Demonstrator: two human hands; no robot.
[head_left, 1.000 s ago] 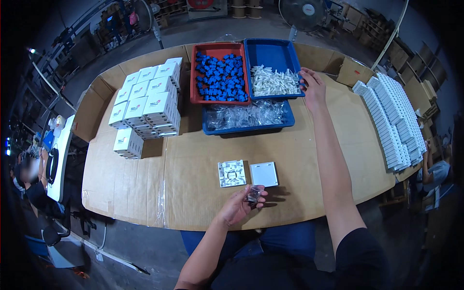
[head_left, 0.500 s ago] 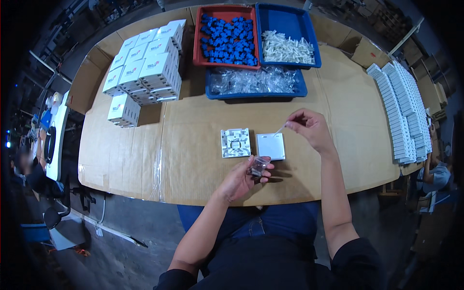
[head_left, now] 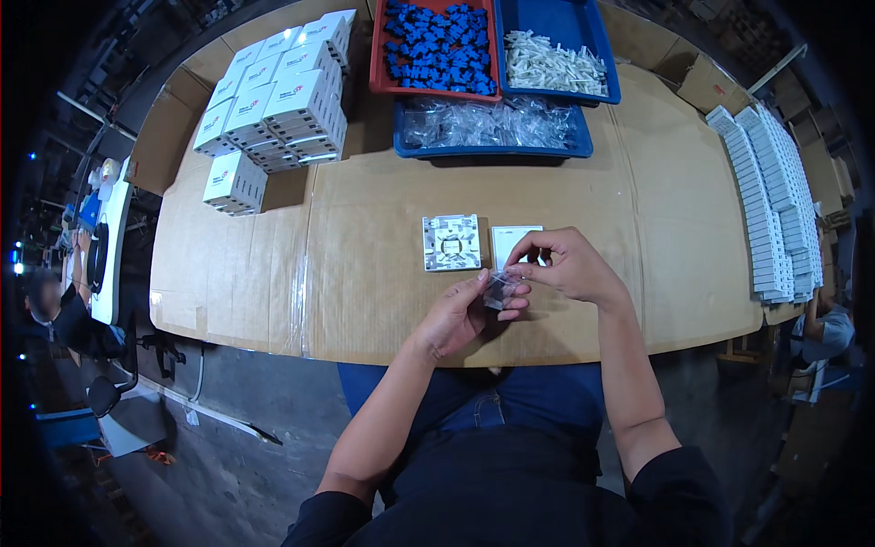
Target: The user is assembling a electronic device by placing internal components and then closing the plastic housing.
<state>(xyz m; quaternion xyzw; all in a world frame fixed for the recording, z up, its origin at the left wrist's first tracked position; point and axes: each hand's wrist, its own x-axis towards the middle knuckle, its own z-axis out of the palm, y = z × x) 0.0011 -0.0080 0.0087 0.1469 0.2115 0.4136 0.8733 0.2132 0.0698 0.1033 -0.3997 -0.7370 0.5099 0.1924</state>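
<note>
A: Where is the clear bag (head_left: 498,292)?

B: In the left hand (head_left: 458,316), gripped between the thumb and the fingers, its upper edge toward the right hand (head_left: 576,270).

A: And the right fingers?

B: Bent, thumb and forefinger drawn together at the bag's upper edge. I cannot tell whether they pinch the bag itself or something slim.

A: What sits closest?

B: Just beyond, a white square panel (head_left: 507,237), partly covered by the right hand. Left of it, a little apart, a grey-and-white patterned square (head_left: 451,243) lies flat.

A: Which edges matter?

B: The near edge of the cardboard-covered tabletop (head_left: 228,283); both forearms cross it. On the far side, the rim of the lower blue tray (head_left: 497,155) stands well apart from both hands.

A: Open room?

B: A bare strip runs between that tray and the two squares. Leftward it is bare as far as the stacked white boxes (head_left: 273,105); rightward, from the right hand to the rows of thin white pieces (head_left: 775,214).
</note>
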